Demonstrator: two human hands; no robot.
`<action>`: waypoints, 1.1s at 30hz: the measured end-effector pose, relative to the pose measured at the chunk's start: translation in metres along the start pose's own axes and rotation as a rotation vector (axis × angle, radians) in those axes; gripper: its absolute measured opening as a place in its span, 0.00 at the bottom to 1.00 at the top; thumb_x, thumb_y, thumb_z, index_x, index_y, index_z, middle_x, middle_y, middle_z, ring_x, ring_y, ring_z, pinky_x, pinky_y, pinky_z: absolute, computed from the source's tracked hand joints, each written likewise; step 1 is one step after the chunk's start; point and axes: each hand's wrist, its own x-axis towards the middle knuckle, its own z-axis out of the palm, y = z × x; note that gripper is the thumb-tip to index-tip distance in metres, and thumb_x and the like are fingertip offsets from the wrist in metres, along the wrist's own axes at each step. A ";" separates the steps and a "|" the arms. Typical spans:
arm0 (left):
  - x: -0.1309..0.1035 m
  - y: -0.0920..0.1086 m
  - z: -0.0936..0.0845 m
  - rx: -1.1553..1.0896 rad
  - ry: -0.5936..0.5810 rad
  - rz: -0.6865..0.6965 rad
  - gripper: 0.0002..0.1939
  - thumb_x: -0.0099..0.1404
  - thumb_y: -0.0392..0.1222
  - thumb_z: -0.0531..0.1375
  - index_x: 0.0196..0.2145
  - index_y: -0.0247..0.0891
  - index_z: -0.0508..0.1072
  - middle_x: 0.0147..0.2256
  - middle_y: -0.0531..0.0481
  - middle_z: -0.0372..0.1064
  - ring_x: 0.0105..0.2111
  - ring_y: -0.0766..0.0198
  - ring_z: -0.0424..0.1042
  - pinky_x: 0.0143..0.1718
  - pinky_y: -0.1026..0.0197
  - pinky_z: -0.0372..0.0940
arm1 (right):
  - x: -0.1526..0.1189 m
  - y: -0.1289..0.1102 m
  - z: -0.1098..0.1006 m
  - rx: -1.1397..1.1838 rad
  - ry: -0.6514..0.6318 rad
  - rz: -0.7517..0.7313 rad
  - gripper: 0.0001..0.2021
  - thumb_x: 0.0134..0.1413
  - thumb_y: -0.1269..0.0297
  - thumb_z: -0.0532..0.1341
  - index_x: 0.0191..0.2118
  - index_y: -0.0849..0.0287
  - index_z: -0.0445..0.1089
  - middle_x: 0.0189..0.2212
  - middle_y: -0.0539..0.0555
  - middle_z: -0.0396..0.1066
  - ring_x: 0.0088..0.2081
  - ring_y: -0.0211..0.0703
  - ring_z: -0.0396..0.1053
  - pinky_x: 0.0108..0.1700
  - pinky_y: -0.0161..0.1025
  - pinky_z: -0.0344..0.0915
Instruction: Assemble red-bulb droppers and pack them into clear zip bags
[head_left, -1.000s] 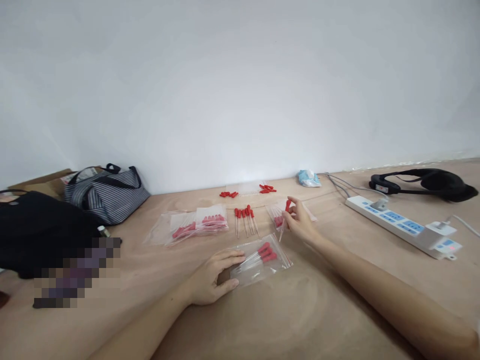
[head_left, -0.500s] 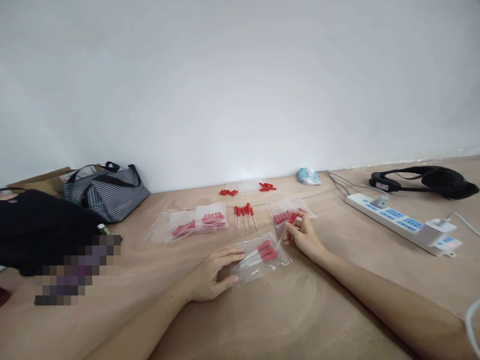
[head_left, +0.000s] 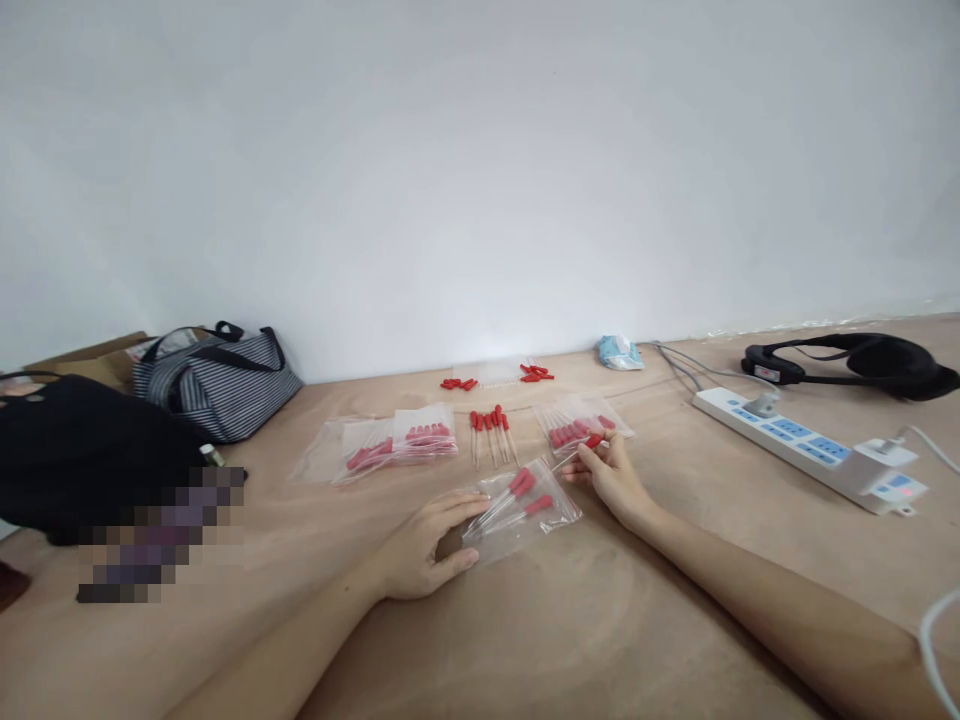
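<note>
A clear zip bag with several red-bulbed glass droppers inside lies on the table. My left hand rests at the bag's left end, its fingers apart and touching the plastic. Between the fingertips of my right hand is a dropper, held by its red bulb, with its thin tube slanting down-left to the bag's upper right edge. Several loose droppers lie side by side beyond the bag. Filled bags are stacked to their left, and another filled bag lies behind my right hand.
Loose red bulbs and more red bulbs are near the wall. A power strip, a blue packet and a black strapped item are at right. A striped bag and a black bag stand at left.
The held dropper has tilted flatter, with its bulb turned rightward. The bag's opening edge has shifted, and the droppers inside have spread, two bulbs now apart from the lower one.
</note>
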 end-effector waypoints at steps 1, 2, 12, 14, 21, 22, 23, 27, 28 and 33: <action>0.000 0.000 0.000 0.008 -0.002 -0.008 0.25 0.59 0.42 0.54 0.55 0.39 0.58 0.55 0.46 0.56 0.55 0.54 0.54 0.55 0.50 0.51 | -0.001 -0.001 0.000 0.012 -0.003 0.018 0.19 0.41 0.59 0.60 0.34 0.53 0.46 0.20 0.41 0.61 0.20 0.36 0.67 0.26 0.38 0.67; 0.000 -0.001 0.000 0.016 -0.004 -0.015 0.25 0.59 0.42 0.54 0.55 0.39 0.57 0.55 0.46 0.56 0.55 0.54 0.54 0.55 0.50 0.51 | -0.002 -0.001 0.001 0.019 -0.010 0.038 0.19 0.41 0.58 0.59 0.34 0.53 0.47 0.20 0.41 0.62 0.20 0.37 0.67 0.27 0.39 0.67; 0.000 -0.001 0.000 0.013 0.001 -0.003 0.25 0.59 0.42 0.54 0.54 0.42 0.58 0.55 0.48 0.57 0.54 0.55 0.55 0.54 0.50 0.52 | -0.010 -0.006 0.002 -0.199 -0.295 0.120 0.15 0.34 0.57 0.65 0.26 0.58 0.60 0.15 0.43 0.61 0.15 0.31 0.59 0.16 0.30 0.56; 0.001 0.000 0.000 0.011 0.006 0.008 0.24 0.59 0.42 0.54 0.54 0.42 0.58 0.54 0.48 0.57 0.54 0.55 0.56 0.54 0.51 0.52 | -0.011 -0.009 0.001 -0.293 -0.358 0.140 0.14 0.33 0.57 0.66 0.24 0.59 0.63 0.13 0.43 0.61 0.14 0.29 0.56 0.14 0.29 0.52; 0.001 0.000 0.001 -0.005 0.014 0.028 0.23 0.59 0.41 0.54 0.53 0.42 0.60 0.53 0.49 0.59 0.53 0.56 0.57 0.54 0.52 0.53 | -0.008 -0.013 -0.003 -0.438 -0.605 0.114 0.14 0.40 0.54 0.62 0.29 0.61 0.72 0.13 0.44 0.61 0.12 0.26 0.49 0.13 0.27 0.48; 0.001 0.000 0.001 -0.003 0.012 0.027 0.23 0.59 0.41 0.54 0.53 0.42 0.60 0.53 0.48 0.59 0.53 0.56 0.57 0.54 0.52 0.53 | -0.007 -0.012 -0.002 -0.437 -0.599 0.109 0.14 0.39 0.55 0.62 0.28 0.62 0.71 0.13 0.44 0.60 0.12 0.26 0.50 0.13 0.27 0.49; 0.001 0.000 0.000 -0.001 0.012 0.022 0.23 0.59 0.41 0.54 0.53 0.42 0.60 0.53 0.48 0.59 0.53 0.56 0.57 0.54 0.51 0.53 | -0.006 -0.010 -0.002 -0.432 -0.577 0.108 0.13 0.37 0.57 0.63 0.28 0.62 0.71 0.13 0.43 0.60 0.12 0.26 0.51 0.14 0.27 0.50; 0.001 0.001 0.000 -0.007 0.019 0.022 0.24 0.59 0.41 0.54 0.53 0.42 0.60 0.54 0.48 0.59 0.54 0.56 0.56 0.54 0.51 0.53 | -0.004 -0.006 -0.002 -0.419 -0.534 0.096 0.14 0.35 0.56 0.65 0.25 0.62 0.68 0.14 0.44 0.61 0.14 0.28 0.54 0.15 0.28 0.51; 0.001 0.001 0.000 -0.010 0.018 0.026 0.24 0.59 0.41 0.54 0.53 0.42 0.60 0.54 0.49 0.59 0.54 0.56 0.56 0.54 0.51 0.53 | -0.004 -0.006 -0.003 -0.425 -0.563 0.092 0.14 0.36 0.54 0.64 0.23 0.62 0.68 0.14 0.45 0.61 0.14 0.28 0.54 0.15 0.28 0.51; 0.001 0.001 0.000 -0.017 0.005 0.024 0.24 0.59 0.41 0.54 0.53 0.42 0.60 0.54 0.48 0.58 0.54 0.55 0.56 0.54 0.51 0.53 | -0.004 -0.012 -0.006 -0.460 -0.631 0.128 0.21 0.43 0.46 0.56 0.19 0.61 0.64 0.09 0.44 0.56 0.12 0.28 0.51 0.14 0.28 0.47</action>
